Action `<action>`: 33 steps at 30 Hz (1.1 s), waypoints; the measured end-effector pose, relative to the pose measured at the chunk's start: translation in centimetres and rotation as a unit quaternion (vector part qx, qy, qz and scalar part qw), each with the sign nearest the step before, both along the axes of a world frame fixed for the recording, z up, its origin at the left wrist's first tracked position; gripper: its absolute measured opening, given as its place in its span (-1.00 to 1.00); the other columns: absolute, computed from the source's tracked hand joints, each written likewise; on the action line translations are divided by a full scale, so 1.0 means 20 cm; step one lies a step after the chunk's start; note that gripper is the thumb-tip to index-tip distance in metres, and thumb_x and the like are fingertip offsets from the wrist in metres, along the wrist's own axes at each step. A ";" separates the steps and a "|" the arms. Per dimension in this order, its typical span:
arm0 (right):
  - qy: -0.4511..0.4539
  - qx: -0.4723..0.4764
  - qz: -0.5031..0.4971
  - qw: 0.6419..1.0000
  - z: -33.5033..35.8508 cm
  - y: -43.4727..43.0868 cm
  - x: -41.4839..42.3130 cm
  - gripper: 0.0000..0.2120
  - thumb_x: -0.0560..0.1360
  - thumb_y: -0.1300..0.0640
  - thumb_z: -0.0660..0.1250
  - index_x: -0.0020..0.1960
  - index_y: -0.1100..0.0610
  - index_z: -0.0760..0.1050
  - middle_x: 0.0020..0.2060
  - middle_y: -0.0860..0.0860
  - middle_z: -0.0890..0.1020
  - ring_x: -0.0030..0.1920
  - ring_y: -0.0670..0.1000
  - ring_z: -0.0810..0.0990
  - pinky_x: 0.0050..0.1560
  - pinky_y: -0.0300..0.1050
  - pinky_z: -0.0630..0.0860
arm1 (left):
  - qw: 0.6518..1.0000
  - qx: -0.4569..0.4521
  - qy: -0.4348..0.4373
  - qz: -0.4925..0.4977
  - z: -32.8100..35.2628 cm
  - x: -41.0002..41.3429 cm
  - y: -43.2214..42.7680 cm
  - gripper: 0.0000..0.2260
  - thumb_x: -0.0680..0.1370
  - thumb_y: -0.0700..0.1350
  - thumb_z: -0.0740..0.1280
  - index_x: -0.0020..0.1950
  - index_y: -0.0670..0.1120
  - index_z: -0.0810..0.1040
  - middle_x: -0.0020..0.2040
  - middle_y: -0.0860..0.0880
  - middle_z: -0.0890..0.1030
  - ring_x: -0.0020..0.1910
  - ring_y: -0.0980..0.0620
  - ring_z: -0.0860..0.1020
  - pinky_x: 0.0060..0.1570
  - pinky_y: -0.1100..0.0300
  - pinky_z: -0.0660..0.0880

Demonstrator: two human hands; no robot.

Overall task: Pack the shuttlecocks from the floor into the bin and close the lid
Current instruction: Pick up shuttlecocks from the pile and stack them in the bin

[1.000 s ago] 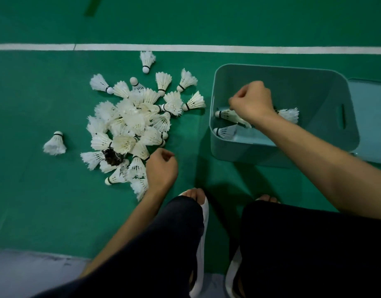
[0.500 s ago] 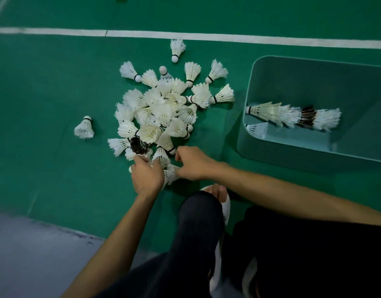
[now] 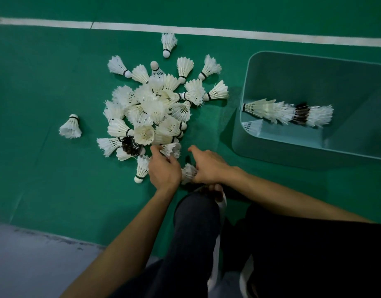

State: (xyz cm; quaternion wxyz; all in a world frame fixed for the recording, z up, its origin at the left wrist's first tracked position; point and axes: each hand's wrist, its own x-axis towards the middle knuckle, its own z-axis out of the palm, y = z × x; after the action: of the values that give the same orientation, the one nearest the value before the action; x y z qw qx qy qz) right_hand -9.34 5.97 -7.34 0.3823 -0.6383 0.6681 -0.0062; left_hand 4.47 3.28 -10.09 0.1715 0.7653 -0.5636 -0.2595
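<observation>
shuttlecocks (image 3: 155, 104) heap on green court floor (image 3: 45, 82) by a white line (image 3: 206, 32); white, feathered, one dark. left hand (image 3: 163, 171) pinches one, right hand (image 3: 209, 166) grips another.

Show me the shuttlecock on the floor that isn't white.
The dark shuttlecock at the pile's near edge, just left of the left hand. Its feathers are blackish; all the others on the floor are white.

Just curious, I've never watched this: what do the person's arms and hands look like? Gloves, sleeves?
Bare: no gloves, rings or watch show on the left hand or right hand, and no sleeve on the left forearm or right forearm in view. Dark trousers appear below.
</observation>
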 end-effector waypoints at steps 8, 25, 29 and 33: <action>0.002 -0.115 0.013 0.993 0.21 0.04 -0.10 -0.63 0.37 -0.01 0.49 0.12 0.03 0.50 0.01 -0.01 0.43 -0.06 0.12 0.55 -0.07 0.03 0.54 | 0.991 -0.096 0.074 0.065 0.19 -0.03 -0.03 -0.82 0.62 -0.18 0.20 -0.05 -0.18 0.58 -0.23 -0.10 0.57 -0.23 -0.14 0.51 -0.22 0.11 0.30; -0.020 -0.420 -0.209 0.883 0.70 0.00 -0.66 -0.91 0.41 0.10 0.56 -0.10 0.08 0.74 0.22 0.06 0.61 0.25 0.10 0.48 0.22 -0.11 0.39 | 0.916 -0.147 0.350 -0.127 0.72 -0.52 -0.24 -0.68 0.68 -0.12 0.21 -0.15 -0.34 0.37 -0.31 -0.12 0.28 -0.37 0.06 0.23 -0.37 0.15 0.15; -0.015 -0.349 -0.369 0.861 0.72 0.08 -0.86 -0.86 0.47 0.04 0.50 -0.05 0.09 0.74 -0.11 -0.07 0.62 -0.01 -0.10 0.51 0.15 -0.13 0.44 | 0.911 -0.158 0.344 -0.163 0.77 -0.68 -0.25 -0.71 0.68 -0.12 0.22 -0.18 -0.25 0.43 -0.38 0.01 0.30 -0.42 0.12 0.22 -0.40 0.21 0.14; 0.017 -0.129 -0.488 0.863 0.58 0.10 -1.08 -0.83 0.40 0.12 0.45 -0.31 0.18 0.61 -0.42 0.09 0.56 -0.41 0.01 0.43 -0.31 -0.06 0.43 | 0.926 -0.146 0.275 -0.215 0.78 -0.85 -0.24 -0.67 0.65 -0.15 0.22 -0.32 0.00 0.30 -0.44 0.09 0.27 -0.46 0.16 0.20 -0.42 0.21 0.11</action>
State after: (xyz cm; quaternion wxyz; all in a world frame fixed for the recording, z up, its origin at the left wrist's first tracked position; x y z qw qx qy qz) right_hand -30.86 8.05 4.17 0.2331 -0.2743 0.8940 -0.2668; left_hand -12.50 -1.58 5.54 0.3695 0.4905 -0.6772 -0.4054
